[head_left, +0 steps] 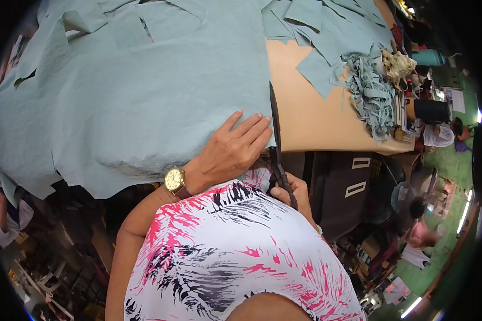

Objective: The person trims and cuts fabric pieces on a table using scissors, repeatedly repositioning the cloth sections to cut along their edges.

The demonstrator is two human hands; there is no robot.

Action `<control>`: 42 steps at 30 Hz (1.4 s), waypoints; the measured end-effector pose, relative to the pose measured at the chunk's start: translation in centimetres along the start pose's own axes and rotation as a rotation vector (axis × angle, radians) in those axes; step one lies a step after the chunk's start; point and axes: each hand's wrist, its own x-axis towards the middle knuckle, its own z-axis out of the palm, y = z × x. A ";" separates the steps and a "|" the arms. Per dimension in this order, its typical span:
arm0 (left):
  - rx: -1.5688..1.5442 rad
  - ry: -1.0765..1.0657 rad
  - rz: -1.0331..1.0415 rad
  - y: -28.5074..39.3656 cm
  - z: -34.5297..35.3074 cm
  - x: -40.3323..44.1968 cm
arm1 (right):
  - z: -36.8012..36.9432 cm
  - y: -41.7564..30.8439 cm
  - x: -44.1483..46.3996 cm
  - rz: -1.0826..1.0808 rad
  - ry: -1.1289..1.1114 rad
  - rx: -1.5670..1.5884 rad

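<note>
A large pale blue-green sheet (144, 101), fabric or leather by its look, covers the left of the table and hangs over its front edge. Flat on it near its right edge lies my left hand (234, 148), fingers stretched out, a watch (174, 180) on the wrist. My right hand (293, 193) is closed around the handles of dark scissors (277, 166) just below the table edge. Their long blade points away from me along the sheet's right edge. The lower handle is partly hidden by my fingers.
Bare tan tabletop (310, 123) shows right of the sheet. Cut pieces (318, 64) lie at the back, with a heap of thin strips (372, 96) near the right edge. Beyond stand a teal bottle (428, 57) and a dark cylinder (432, 111). Dark drawers (343, 176) sit below; people are farther off.
</note>
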 end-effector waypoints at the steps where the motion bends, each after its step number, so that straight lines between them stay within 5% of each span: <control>1: -0.002 0.000 0.000 0.0 0.0 0.0 | 0.1 0.0 0.0 0.009 0.006 0.008; 12: -0.017 -0.005 0.006 0.1 -0.1 -0.2 | 0.1 0.2 -0.3 0.084 0.067 -0.095; 24: -0.047 -0.030 0.060 0.7 -0.6 -0.8 | -0.1 -0.2 1.1 -0.111 -0.058 -0.032; 42: -0.068 -0.012 0.080 1.0 -0.5 -1.4 | 0.6 -0.1 0.8 -0.119 -0.014 -0.039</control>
